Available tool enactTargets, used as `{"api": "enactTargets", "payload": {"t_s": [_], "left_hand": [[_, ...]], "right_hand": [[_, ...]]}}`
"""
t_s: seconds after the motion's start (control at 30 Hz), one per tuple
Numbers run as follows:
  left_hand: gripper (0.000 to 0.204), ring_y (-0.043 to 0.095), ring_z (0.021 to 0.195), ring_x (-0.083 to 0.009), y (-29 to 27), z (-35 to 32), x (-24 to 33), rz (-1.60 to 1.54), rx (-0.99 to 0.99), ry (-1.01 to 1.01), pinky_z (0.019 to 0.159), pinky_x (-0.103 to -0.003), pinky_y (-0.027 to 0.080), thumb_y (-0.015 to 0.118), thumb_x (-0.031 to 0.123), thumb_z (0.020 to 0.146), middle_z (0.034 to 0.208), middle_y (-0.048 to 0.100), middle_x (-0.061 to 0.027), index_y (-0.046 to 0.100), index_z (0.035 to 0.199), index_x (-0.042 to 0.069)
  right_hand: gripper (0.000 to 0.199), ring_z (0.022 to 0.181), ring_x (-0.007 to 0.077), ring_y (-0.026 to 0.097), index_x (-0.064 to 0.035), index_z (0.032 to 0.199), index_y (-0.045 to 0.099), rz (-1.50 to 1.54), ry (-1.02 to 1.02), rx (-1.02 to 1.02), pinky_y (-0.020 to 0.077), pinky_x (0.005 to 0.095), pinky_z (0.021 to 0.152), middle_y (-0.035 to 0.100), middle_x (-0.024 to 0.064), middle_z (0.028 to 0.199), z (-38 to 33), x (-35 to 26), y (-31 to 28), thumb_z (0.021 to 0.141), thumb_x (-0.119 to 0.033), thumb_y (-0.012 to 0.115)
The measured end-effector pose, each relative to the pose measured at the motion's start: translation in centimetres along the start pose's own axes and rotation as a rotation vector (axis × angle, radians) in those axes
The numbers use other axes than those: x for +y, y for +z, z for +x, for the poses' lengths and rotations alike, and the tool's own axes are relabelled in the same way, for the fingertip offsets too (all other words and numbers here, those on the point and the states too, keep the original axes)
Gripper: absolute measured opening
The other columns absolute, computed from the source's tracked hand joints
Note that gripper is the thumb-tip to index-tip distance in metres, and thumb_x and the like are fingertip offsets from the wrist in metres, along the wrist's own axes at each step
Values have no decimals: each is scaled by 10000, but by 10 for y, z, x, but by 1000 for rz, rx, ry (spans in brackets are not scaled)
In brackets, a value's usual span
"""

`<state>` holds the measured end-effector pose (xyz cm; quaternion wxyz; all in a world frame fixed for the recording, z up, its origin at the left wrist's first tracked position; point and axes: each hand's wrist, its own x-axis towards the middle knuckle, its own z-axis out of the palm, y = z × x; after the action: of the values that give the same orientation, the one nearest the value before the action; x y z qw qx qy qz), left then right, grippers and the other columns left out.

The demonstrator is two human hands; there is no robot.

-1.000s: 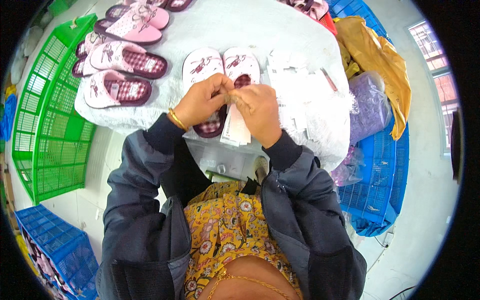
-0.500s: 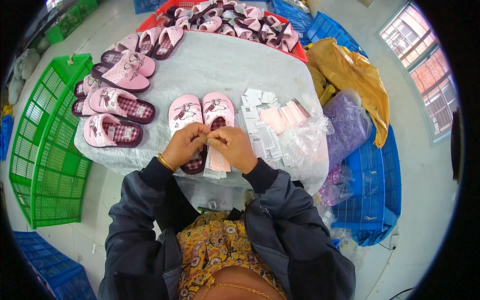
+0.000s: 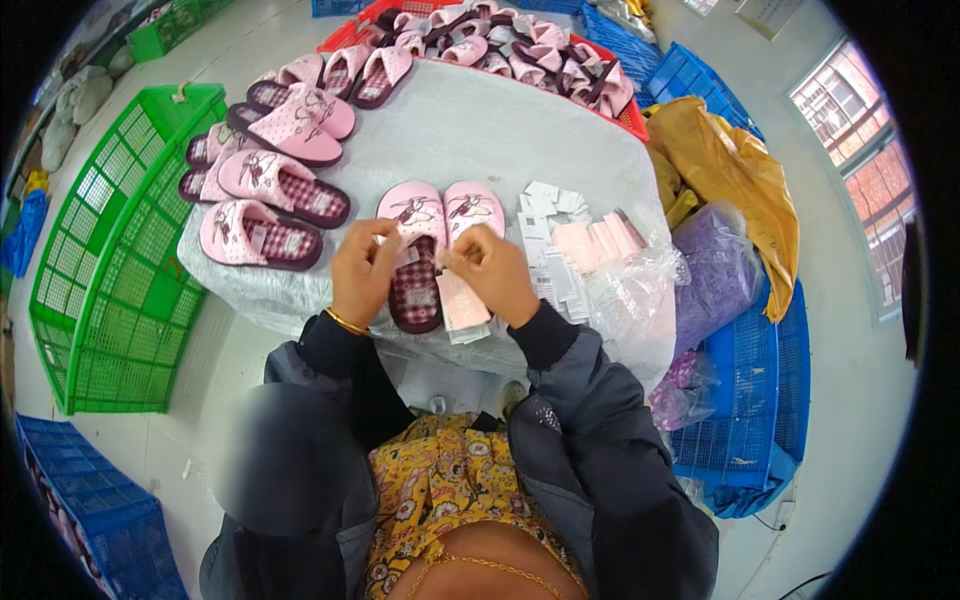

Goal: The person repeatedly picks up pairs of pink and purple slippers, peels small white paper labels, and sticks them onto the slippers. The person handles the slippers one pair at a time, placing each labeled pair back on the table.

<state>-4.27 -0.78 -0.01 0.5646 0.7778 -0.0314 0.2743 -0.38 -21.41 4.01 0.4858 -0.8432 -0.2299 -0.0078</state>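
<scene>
A pair of pink slippers with dark soles and checked insoles lies in front of me: the left slipper (image 3: 413, 208) and the right slipper (image 3: 474, 206). My left hand (image 3: 360, 272) is at the left slipper's outer edge, its thumb and forefinger apart. Over the right slipper, my right hand (image 3: 492, 272) pinches with thumb and forefinger; what lies between the tips is too small to make out. A pink card tag (image 3: 462, 303) with white paper under it shows just below that hand, covering part of the right slipper.
More pink slippers (image 3: 262, 236) line the table's left side. White labels (image 3: 540, 240) and pink cards (image 3: 600, 243) lie at right by clear plastic. A red crate (image 3: 633, 118) full of slippers stands behind. Green (image 3: 120, 250) and blue crates (image 3: 735, 400) flank the covered table (image 3: 520, 130).
My hands have parted: the left has moved to the left slipper's outer edge, the right stays over the right slipper. The whole view has shifted slightly.
</scene>
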Motion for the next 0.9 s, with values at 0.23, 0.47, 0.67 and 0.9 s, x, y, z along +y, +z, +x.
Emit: {"api": "enactTargets", "payload": {"t_s": [0.23,0.47,0.67,0.9], "left_hand": [[105,610,732,-194,-19,-14,-45,96,91,43,667,-303,487,635,90,922,876,633,-92,647,992,14],[128,622,750,-214,-18,-15,-39,0,143,-42,679,-307,484,627,100,926,843,616,-100,649,1006,3],[113,595,736,-119,-16,-24,-45,-100,237,-56,670,-252,475,595,63,958,869,599,-62,637,1019,-22],[79,591,735,-97,-15,-27,-47,-123,203,-29,670,-230,477,592,-8,947,922,578,-56,622,1013,-38]], "right_hand": [[738,759,325,667,-68,1388,451,-525,-55,-56,502,428,613,683,126,834,12,-13,4,820,-441,740],[405,801,349,673,-87,1162,567,-527,-165,117,520,466,653,695,155,887,33,17,32,786,-189,675],[380,708,319,680,-102,1144,659,-292,-106,95,530,389,642,681,195,825,56,16,-8,769,-141,703],[683,1021,318,664,-10,1275,562,-602,-391,549,519,406,845,663,224,1146,372,-38,-152,845,-535,641]]}}
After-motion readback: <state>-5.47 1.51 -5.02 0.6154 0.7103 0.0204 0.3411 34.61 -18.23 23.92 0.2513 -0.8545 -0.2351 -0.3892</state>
